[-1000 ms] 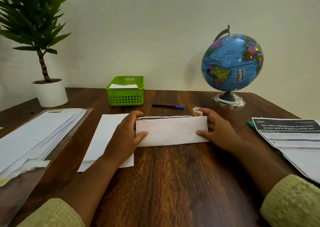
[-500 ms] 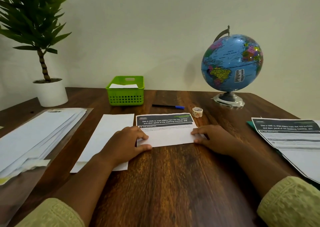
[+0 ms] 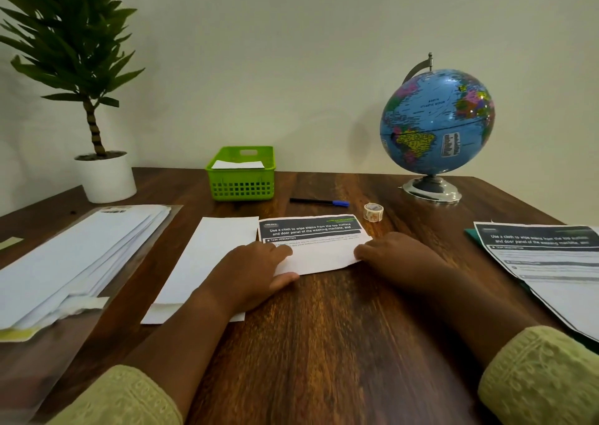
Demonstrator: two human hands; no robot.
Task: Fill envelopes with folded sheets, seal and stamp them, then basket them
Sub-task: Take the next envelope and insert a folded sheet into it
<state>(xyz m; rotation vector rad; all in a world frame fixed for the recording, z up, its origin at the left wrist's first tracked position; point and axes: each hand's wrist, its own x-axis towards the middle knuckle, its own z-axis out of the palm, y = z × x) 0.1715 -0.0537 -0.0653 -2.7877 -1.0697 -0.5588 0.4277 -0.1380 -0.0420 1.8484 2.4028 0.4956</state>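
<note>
A: Wall?
B: Plain off-white wall [image 3: 291, 51], rising behind the table's far edge.
A: Furniture?
B: One dark wooden table [image 3: 324, 343], grain visible. A potted plant [image 3: 81, 68] in a white pot stands well beyond the left hand [image 3: 256, 272], and a globe [image 3: 437, 120] on a chrome base stands well beyond the right hand [image 3: 398, 259].
A: Light?
B: Soft. The globe's faint shadow falls on the wall.

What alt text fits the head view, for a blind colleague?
The left hand and right hand rest on a folded printed sheet on a wooden table, an envelope beside it. Behind: green basket, pen, tape roll, globe.
</note>
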